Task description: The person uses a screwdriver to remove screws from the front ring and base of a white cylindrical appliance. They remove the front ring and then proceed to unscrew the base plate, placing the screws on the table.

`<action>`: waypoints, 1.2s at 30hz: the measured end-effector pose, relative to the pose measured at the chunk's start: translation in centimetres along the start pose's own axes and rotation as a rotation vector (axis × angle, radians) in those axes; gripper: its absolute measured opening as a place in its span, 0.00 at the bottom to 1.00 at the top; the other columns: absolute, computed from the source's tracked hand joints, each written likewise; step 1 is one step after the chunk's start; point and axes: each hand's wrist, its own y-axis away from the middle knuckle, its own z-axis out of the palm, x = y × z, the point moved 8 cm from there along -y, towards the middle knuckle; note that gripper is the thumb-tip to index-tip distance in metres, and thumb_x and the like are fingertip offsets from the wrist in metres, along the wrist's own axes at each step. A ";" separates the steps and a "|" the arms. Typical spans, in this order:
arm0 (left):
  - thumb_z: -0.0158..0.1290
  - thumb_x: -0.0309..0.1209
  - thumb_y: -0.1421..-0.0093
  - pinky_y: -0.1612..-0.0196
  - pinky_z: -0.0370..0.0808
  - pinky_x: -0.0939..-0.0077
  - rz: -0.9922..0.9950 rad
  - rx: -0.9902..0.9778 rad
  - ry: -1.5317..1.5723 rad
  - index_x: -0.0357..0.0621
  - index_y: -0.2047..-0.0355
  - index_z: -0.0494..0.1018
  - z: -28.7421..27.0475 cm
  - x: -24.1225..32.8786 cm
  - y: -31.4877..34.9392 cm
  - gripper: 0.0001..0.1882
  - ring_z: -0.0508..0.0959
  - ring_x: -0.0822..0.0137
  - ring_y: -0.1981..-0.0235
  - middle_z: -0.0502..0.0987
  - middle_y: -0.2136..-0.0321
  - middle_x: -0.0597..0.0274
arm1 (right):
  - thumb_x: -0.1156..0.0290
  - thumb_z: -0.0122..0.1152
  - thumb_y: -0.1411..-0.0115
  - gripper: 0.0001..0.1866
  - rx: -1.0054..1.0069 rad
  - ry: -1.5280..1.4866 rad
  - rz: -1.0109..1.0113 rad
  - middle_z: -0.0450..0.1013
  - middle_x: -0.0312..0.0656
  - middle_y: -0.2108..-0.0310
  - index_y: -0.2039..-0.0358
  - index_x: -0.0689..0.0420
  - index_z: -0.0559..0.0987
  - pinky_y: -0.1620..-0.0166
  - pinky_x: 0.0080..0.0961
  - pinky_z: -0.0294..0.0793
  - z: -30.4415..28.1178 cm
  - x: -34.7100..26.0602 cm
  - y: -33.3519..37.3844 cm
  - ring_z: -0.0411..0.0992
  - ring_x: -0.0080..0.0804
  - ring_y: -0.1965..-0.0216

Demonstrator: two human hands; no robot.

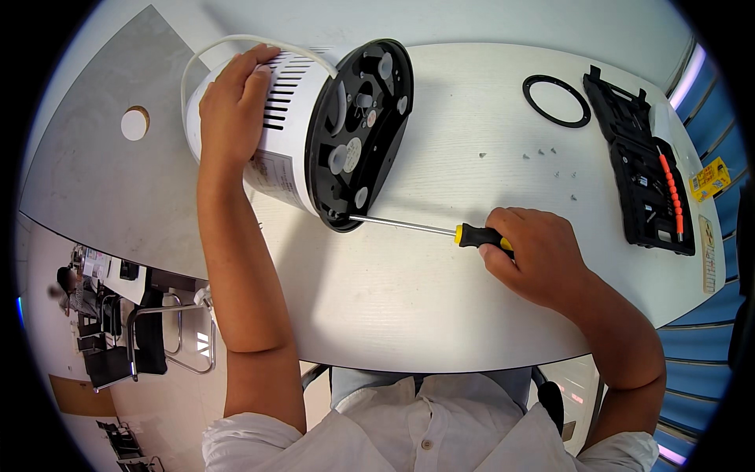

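A white round appliance (292, 134) lies on its side on the pale wooden table (440, 291), its black base plate (366, 130) facing right. My left hand (232, 106) presses flat on the slotted white housing and steadies it. My right hand (535, 252) grips the yellow-and-black handle of a screwdriver (425, 228). The metal shaft runs left, and its tip meets the lower edge of the black base.
A black rubber ring (557, 101) lies at the back right. Several small screws (546, 161) are scattered near it. An open black tool case (645, 173) with an orange-tipped tool sits at the right edge. A white cord (197, 67) loops behind the appliance.
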 end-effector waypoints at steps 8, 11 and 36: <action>0.42 0.35 0.41 0.48 0.68 0.70 0.015 0.004 -0.014 0.48 0.55 0.77 0.0 0.1 0.0 0.19 0.76 0.60 0.58 0.80 0.58 0.60 | 0.65 0.57 0.48 0.09 -0.039 -0.006 0.021 0.70 0.41 0.82 0.72 0.57 0.74 0.74 0.34 0.66 0.2 0.1 0.0 0.69 0.36 0.81; 0.42 0.35 0.41 0.48 0.68 0.70 0.009 -0.002 -0.013 0.48 0.55 0.77 0.0 0.1 0.0 0.19 0.76 0.60 0.57 0.80 0.57 0.61 | 0.65 0.56 0.48 0.09 -0.046 -0.009 0.029 0.70 0.41 0.82 0.72 0.57 0.74 0.74 0.35 0.66 0.1 0.0 0.0 0.69 0.37 0.81; 0.39 0.36 0.40 0.35 0.51 0.55 0.039 -0.010 -0.076 0.48 0.53 0.76 0.1 0.2 -0.1 0.20 0.74 0.59 0.53 0.78 0.58 0.63 | 0.62 0.52 0.42 0.13 -0.216 -0.220 0.131 0.69 0.44 0.84 0.76 0.59 0.73 0.73 0.36 0.66 1.0 0.5 0.0 0.68 0.40 0.82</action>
